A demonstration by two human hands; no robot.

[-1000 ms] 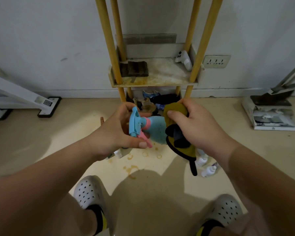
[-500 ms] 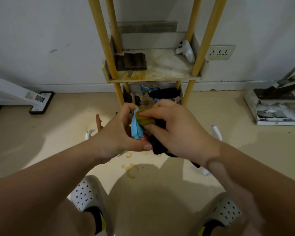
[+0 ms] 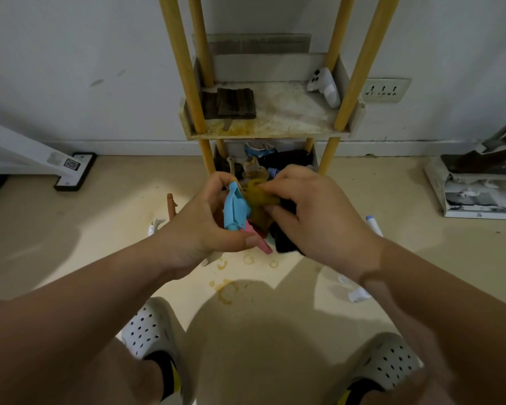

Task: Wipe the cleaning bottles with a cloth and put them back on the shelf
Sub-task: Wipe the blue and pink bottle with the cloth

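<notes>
My left hand (image 3: 199,229) grips a spray bottle (image 3: 235,207) with a light blue head and a pink trigger, held above the floor in front of the shelf. My right hand (image 3: 319,217) holds an olive and black cloth (image 3: 259,200) pressed against the bottle's head, so the bottle's body is hidden. Behind the hands stands the shelf (image 3: 275,127) with yellow posts and a stained white tray. A white spray bottle (image 3: 324,87) lies on that tray at the back right. Several small bottles lie on the floor near my hands, one with a blue cap (image 3: 373,225).
A dark folded cloth (image 3: 231,103) lies on the shelf tray at the left. The lower tray (image 3: 275,159) holds mixed clutter. Yellow ring stains (image 3: 225,290) mark the floor. A white stand base (image 3: 73,173) is at left, a dustpan on papers (image 3: 476,182) at right.
My right hand has brought the cloth from the bottle's body up onto its blue head. The view has moved slightly closer to the shelf.
</notes>
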